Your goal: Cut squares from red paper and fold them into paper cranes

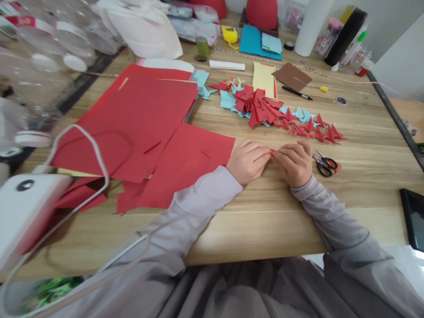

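Between my two hands is a small piece of red paper (272, 153), mostly hidden by the fingers. My left hand (250, 161) pinches its left side, and my right hand (294, 163) grips its right side. Just beyond them lies a row of small folded red and light blue paper cranes (309, 126), beside a heap of folded red paper pieces (256, 106). Large red paper sheets (188, 163) spread out to the left, one reaching my left hand. Scissors (324, 165) with black and orange handles rest just right of my right hand.
A white device (26, 207) with a looping white cable (99, 154) stands at the left, near clear plastic bottles (39, 79). Toward the back are a yellow tape measure (229, 34), a blue folder (255, 42), a brown sheet (291, 76) and a black pen (296, 92). A phone (414, 216) lies at right.
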Demonstrator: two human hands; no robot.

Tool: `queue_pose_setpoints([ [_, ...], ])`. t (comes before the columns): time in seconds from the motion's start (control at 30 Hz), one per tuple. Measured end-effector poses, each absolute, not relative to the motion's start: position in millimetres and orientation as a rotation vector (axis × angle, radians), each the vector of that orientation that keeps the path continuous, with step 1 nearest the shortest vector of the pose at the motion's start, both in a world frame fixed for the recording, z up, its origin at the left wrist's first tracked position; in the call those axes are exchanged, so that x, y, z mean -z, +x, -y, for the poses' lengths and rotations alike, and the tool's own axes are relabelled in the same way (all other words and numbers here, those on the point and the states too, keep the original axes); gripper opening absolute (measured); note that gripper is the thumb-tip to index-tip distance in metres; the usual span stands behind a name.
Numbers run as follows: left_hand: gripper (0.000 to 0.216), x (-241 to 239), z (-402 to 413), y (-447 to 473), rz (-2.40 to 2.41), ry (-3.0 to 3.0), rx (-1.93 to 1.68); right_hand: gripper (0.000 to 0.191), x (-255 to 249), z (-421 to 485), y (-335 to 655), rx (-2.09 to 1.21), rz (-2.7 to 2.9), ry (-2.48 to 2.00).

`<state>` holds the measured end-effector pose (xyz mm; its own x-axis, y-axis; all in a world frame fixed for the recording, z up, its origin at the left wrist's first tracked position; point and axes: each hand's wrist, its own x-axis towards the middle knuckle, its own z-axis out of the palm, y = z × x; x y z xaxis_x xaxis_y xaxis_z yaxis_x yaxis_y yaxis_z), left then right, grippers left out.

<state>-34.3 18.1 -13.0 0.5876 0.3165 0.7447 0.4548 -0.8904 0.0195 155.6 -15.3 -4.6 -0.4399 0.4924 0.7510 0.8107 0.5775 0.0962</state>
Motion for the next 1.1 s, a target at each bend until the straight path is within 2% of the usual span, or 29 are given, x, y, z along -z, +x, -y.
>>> queue_pose_setpoints([
  [0.33,0.02,10.0,-19.0,-37.5,0.6,-2.65,1.208,0.013,7.7,14.4,159.3,0.573,2.112,-1.058],
  [0.5,0.023,11.0,-18.0,-39.9,0.737,-2.645,1.242,0.014,7.6,12.9,161.6,0.604,2.068,-1.13],
  [1.1,0.027,13.1,-19.2,-35.5,0.681,-2.674,1.098,0.014,3.2,18.0,156.7,0.501,2.276,-1.041],
])
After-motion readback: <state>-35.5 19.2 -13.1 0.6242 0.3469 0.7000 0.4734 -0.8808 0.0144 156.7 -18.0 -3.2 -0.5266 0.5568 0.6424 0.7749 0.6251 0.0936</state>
